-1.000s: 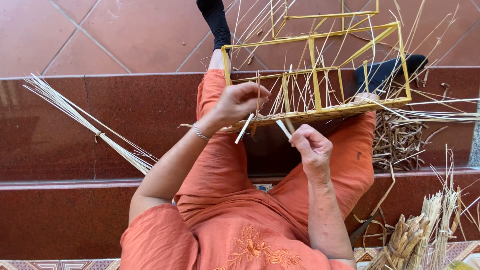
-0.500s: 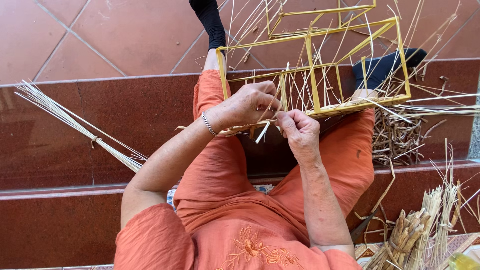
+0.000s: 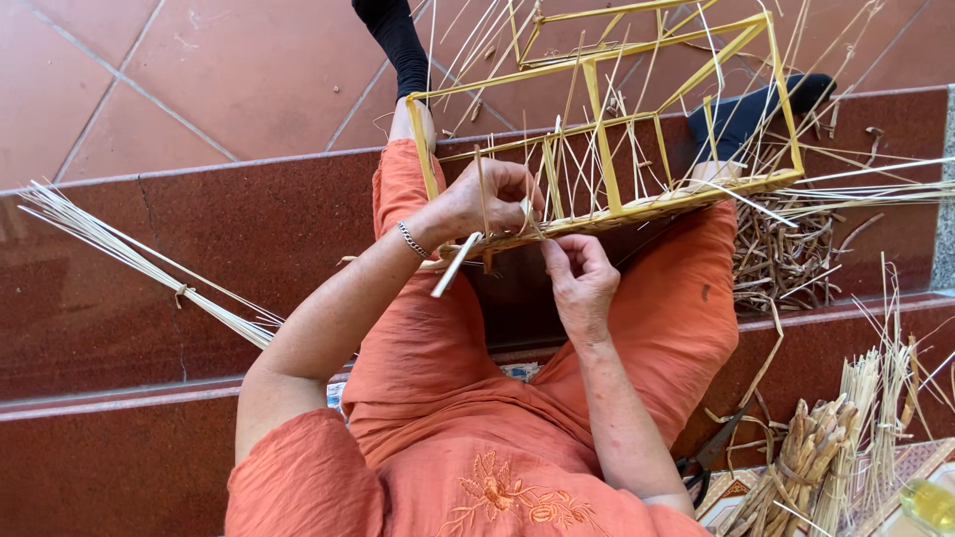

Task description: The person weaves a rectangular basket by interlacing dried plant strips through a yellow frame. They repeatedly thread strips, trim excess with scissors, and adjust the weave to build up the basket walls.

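Observation:
A yellow box-shaped frame (image 3: pixel 607 119) with pale straw strips woven along its near edge rests across my knees, over my orange trousers. My left hand (image 3: pixel 484 204) grips the woven edge near the frame's left corner, and a pale flat strip (image 3: pixel 456 267) sticks out below it. My right hand (image 3: pixel 580 281) sits just under the same edge, fingers pinched on a thin strand of the weave. Loose straw ends stand up through the frame.
A bundle of long straw strips (image 3: pixel 139 264) lies on the red step at left. Straw offcuts (image 3: pixel 786 254) pile at right. Tied bundles of reed (image 3: pixel 826 447), black scissors (image 3: pixel 708 459) and a small bottle (image 3: pixel 930 502) sit lower right. Tiled floor lies beyond.
My right hand has moved from below the frame up to its woven edge beside my left hand. The left hand has shifted slightly along the edge, still gripping it.

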